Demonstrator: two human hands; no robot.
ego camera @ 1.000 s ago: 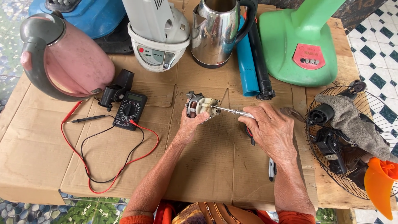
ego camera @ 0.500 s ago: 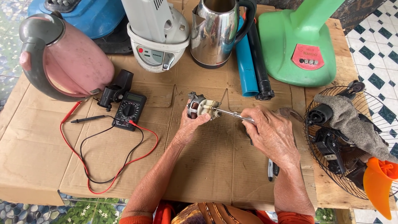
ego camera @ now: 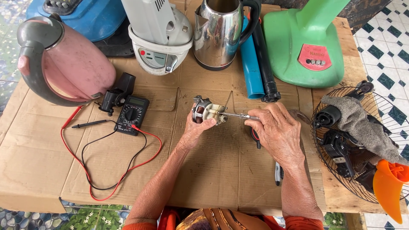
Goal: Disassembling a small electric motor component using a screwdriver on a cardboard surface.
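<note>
We've got the small motor (ego camera: 206,112) pinched tight in our left hand (ego camera: 197,128) just above the cardboard-covered table (ego camera: 51,162). Its shaft (ego camera: 239,116) runs straight right into our right hand (ego camera: 277,133), whose fingertips are closed on the shaft's end.

The left hand (ego camera: 197,127) grips a small fan motor (ego camera: 206,112) above the cardboard-covered table (ego camera: 38,157); the right hand (ego camera: 277,132) pinches the motor's metal shaft (ego camera: 238,115). A black multimeter (ego camera: 132,114) with red and black leads lies to the left, near a pink kettle (ego camera: 72,68).
</note>
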